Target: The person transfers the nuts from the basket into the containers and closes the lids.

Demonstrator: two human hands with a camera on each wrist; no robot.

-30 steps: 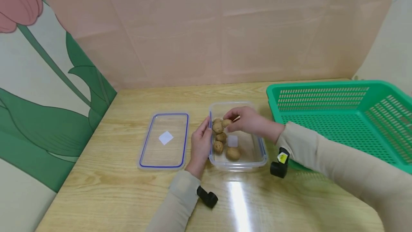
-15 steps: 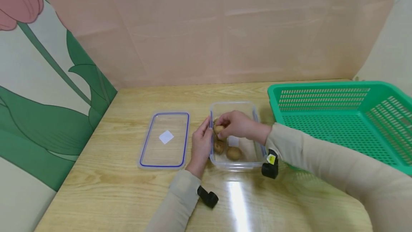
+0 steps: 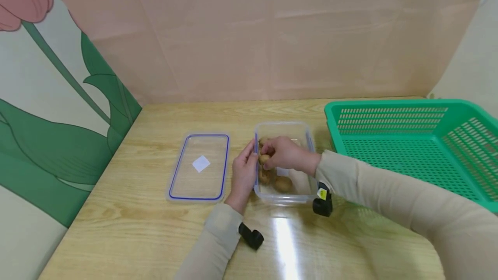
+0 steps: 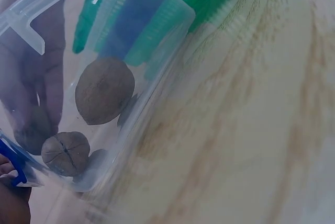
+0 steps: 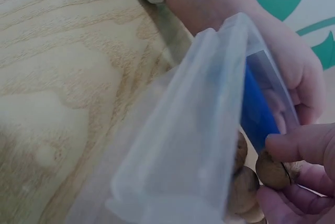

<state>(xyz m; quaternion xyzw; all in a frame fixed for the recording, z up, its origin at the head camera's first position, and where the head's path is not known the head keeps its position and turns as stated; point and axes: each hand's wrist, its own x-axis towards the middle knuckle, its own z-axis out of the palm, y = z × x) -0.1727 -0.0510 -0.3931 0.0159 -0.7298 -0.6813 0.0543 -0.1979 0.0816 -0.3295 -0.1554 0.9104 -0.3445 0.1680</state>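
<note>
left hand (image 3: 244, 173): at 7 o'clock of the right hand, fingers straight, pointing to 12 o'clock, palm turned inward.
right hand (image 3: 285, 154): reaches toward 9 o'clock, fingertips (image 5: 287, 145) curled in a pinch.
forearms: both in beige sleeves.

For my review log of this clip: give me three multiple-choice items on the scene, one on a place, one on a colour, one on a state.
1. Where does the lid lie?
A. On the table, beside the clear container
B. In the basket
C. On the container

2. What colour is the basket?
A. Red
B. Green
C. Blue

3. What is the right hand doing?
A. Resting flat
B. Holding the lid
C. Pinching a walnut

Answers:
1 A, the lid lies flat left of the container.
2 B, green mesh walls.
3 C, fingertips close on a walnut inside the container, while the left hand touches its side.
</note>
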